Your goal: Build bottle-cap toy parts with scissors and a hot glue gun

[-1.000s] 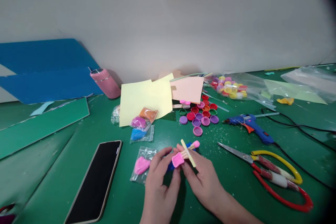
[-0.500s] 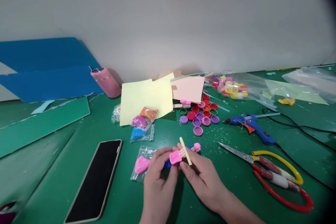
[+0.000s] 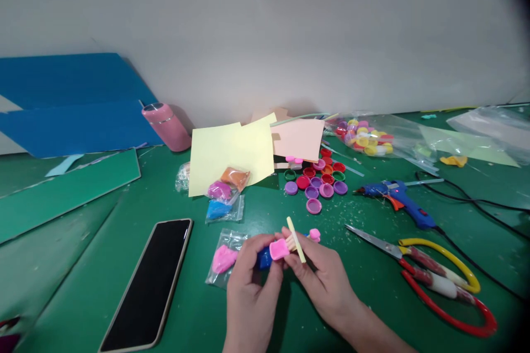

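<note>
Low in the middle of the head view, my left hand and my right hand hold one small craft model between them. It has a cushion-shaped pink clay piece, a blue part, thin pale sticks and a pale yellow strip lying across the sticks. Another pink lump shows at its right end. My left thumb and fingers pinch the blue part beside the pink piece. My right fingers grip around the sticks, hiding part of the model. Left of my hands lies pink clay on a clear bag.
A phone lies at left. At right are large scissors and a blue glue gun with its cord. Behind are colourful bottle caps, pale yellow paper, bagged orange clay and a pink tumbler.
Both hands and the model have shifted very slightly right. More of the blue part shows beside the pink piece. The grip stays the same.
</note>
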### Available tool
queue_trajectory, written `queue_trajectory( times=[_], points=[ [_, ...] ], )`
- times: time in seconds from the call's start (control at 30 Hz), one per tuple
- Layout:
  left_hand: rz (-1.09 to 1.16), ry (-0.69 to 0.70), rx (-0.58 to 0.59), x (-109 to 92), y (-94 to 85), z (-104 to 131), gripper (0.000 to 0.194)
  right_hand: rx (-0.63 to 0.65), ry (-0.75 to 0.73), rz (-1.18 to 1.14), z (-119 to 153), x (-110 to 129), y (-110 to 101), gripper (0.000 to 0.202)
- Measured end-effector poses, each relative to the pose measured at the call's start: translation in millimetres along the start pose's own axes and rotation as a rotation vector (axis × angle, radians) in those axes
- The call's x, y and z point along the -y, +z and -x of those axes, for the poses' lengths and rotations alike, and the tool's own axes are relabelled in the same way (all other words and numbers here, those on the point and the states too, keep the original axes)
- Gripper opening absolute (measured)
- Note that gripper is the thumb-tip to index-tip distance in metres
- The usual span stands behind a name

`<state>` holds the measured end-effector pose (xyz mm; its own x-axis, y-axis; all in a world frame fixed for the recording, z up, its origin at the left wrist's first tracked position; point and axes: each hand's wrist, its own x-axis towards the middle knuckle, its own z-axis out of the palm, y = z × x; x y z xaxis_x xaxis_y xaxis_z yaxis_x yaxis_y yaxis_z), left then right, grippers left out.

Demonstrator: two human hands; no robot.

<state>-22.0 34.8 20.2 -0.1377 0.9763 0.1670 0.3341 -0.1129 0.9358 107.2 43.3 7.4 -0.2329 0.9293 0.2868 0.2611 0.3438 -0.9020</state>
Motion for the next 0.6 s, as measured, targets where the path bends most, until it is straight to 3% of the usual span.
queue_trajectory(
  times=[0.6],
  points=[
    [0.04,0.061,0.048,5.2,-1.5,1.0,0.022,0.024,-0.008,-0.019,1.1,-0.1,-2.0,0.034]
  ],
)
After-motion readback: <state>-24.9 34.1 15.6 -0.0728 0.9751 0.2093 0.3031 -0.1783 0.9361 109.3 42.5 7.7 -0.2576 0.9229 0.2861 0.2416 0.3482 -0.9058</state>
